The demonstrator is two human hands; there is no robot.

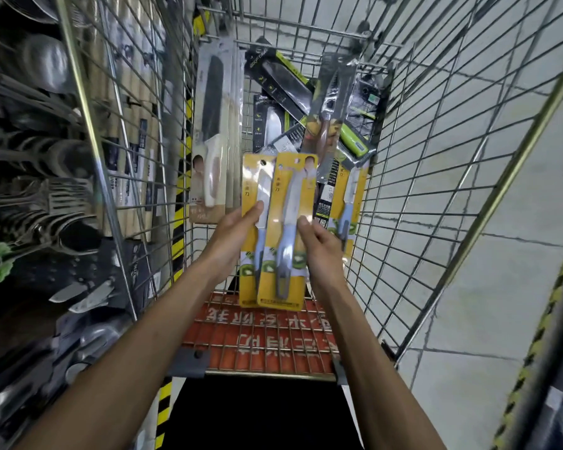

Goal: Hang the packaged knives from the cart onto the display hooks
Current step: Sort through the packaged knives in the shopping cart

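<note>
Over the cart (436, 164), two items, upright and overlapping: rear knife pack (252, 186), pinched by the left hand (238, 235), thumb on its face; front pack (294, 190), gripped at its edge by the right hand (322, 251). Hang-holes kept uppermost, presumably ready for hooks on the rack (39, 196) at left; spare packs (215, 125) lie in the cart below.

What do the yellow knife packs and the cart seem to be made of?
Yellow packs: glossy printed card, apparently with a clear plastic blister over each knife; glare streaks run across the front. Cart: metal wire in a shiny silver finish, probably plated steel; the thin bars form a grid and catch bright highlights.
</note>
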